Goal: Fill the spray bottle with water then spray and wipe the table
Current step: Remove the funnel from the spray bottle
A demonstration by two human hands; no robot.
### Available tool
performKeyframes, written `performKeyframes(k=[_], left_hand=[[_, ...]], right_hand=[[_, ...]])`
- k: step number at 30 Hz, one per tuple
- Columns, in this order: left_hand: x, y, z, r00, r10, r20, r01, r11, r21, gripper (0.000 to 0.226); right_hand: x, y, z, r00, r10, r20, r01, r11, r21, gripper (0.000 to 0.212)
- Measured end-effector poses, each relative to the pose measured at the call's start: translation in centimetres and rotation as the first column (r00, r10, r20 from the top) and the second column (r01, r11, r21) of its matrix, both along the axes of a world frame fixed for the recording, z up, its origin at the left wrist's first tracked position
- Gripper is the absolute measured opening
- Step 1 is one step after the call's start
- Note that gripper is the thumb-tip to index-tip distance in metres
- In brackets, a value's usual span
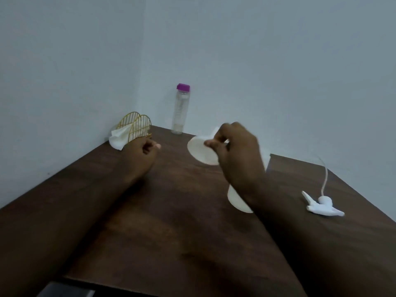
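Right hand (233, 151) pinches white funnel (201, 154), mouth tilted left — left hand (145, 151) loosely curled, empty — spray head (321, 207) lies right, tube pointing far

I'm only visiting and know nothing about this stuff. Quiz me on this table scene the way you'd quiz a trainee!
1. True or false: the spray head is screwed onto a bottle.
2. Which hand pinches the white funnel? A) left B) right
3. Fill in: the cap of the clear bottle is ____.

Key: 1 false, it lies loose on the table. 2 B, the right hand. 3 purple.
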State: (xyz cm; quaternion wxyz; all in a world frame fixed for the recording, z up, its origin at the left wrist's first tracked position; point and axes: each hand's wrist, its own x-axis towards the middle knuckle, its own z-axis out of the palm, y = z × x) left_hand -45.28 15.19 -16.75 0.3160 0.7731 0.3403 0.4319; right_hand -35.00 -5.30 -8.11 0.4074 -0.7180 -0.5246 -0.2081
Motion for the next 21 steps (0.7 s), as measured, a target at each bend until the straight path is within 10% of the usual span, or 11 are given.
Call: performKeyframes(k=[8,21], left_hand=[[0.2,4.1,-1.7,0.992,-0.103,-0.069,0.085,0.971,-0.223,0.019],[2.7,5.9,-2.0,0.934,-0.266,-0.238,0.280,0.960,0.023,0.014]], right_hand=[[3.4,9.9,-5.9,0.978,-0.024,0.207,0.099,0.927,-0.361,0.016],[10.5,20.8,-7.0,0.923,-0.270,0.275,0.383,0.707,-0.595,0.022]])
